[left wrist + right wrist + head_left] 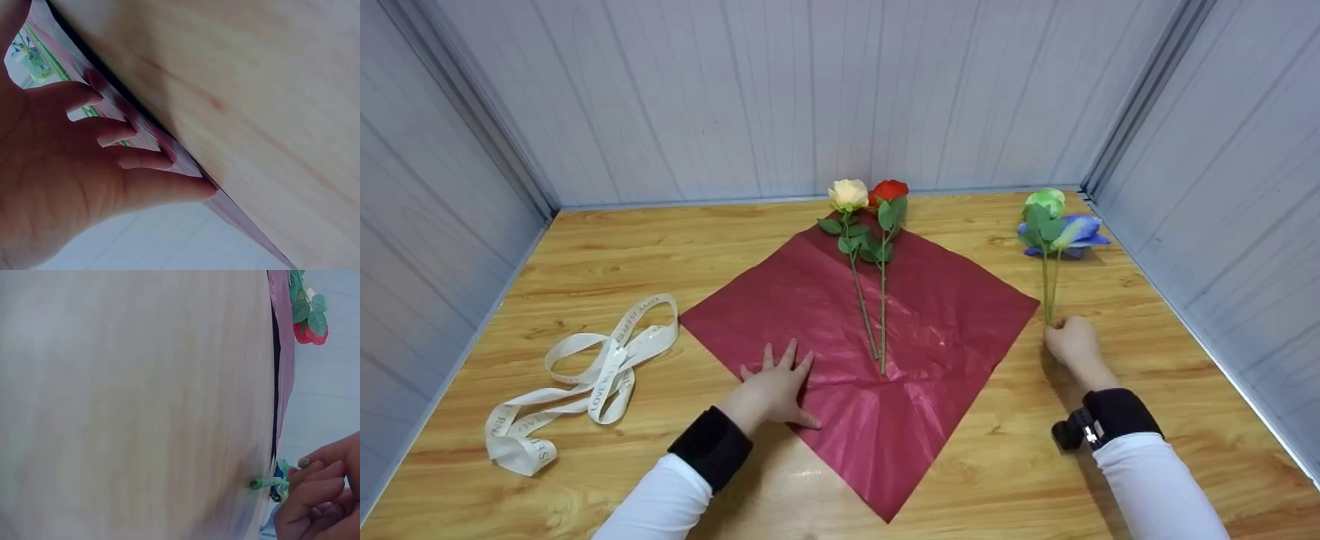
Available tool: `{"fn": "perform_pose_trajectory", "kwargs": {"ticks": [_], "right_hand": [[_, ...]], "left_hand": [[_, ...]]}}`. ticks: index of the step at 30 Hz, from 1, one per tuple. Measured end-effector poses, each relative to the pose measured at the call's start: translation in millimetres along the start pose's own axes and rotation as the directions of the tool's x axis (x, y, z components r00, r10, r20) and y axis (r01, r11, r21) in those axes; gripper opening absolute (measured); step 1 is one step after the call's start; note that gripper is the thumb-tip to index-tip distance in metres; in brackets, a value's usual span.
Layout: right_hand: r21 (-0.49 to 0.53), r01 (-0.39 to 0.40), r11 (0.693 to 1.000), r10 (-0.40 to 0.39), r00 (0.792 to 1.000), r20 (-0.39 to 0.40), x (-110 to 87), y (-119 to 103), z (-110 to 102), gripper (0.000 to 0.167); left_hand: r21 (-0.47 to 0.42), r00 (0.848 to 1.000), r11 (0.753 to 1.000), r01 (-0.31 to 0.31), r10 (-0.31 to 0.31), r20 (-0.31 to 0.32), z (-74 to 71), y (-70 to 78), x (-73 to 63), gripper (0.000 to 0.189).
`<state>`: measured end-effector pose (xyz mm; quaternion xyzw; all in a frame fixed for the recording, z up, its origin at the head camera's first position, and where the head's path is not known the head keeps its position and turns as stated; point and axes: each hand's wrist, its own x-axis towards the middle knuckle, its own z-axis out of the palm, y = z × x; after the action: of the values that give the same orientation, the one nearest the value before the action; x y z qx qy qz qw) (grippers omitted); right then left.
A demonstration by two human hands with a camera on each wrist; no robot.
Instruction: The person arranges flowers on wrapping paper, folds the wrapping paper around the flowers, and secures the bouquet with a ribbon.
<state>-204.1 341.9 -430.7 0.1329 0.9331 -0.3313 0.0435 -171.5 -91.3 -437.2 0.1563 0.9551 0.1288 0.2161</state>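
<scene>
My left hand (772,390), fingers spread, rests on the lower left edge of a dark red sheet of wrapping paper (780,300). In the left wrist view its fingertips (209,191) touch the sheet's edge. A cream rose (849,195) and a red rose (889,192) lie on the sheet, stems pointing toward me. At the right, my right hand (1072,345) pinches a flower stem near its lower end. The stems there belong to a green rose (1045,201) and a blue flower (1081,232); I cannot tell which one is pinched. Another stem end (256,484) shows beside the fingers.
A white printed ribbon (615,360) lies in loose loops on the wooden table (607,247) at the left. Pale panelled walls (780,97) enclose the table at the back and both sides.
</scene>
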Motion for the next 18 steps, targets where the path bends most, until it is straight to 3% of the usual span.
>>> {"fn": "perform_pose_trajectory", "kwargs": {"ticks": [4, 9, 13, 18], "right_hand": [[0.007, -0.009, 1.000, 0.010, 0.998, -0.067, 0.7, -3.4, 0.6, 0.025], [0.001, 0.029, 1.000, -0.029, 0.983, -0.180, 0.6, -4.8, 3.3, 0.034], [0.016, 0.050, 0.999, -0.043, 0.961, -0.274, -0.2, -6.4, 5.5, 0.038], [0.018, 0.113, 0.993, -0.097, 0.916, -0.390, 0.0, -9.7, 8.5, 0.033]], "left_hand": [[0.000, 1.000, 1.000, 0.001, -0.001, -0.001, 0.2, -0.1, 0.0, 0.107], [0.006, 1.000, 1.000, 0.000, 0.000, 0.000, 0.3, 0.2, -0.4, 0.107], [0.005, 1.000, 1.000, -0.001, 0.001, 0.000, 0.2, 0.6, -0.9, 0.107], [-0.001, 1.000, 1.000, -0.001, 0.001, -0.001, 0.4, 0.8, -1.3, 0.107]]}}
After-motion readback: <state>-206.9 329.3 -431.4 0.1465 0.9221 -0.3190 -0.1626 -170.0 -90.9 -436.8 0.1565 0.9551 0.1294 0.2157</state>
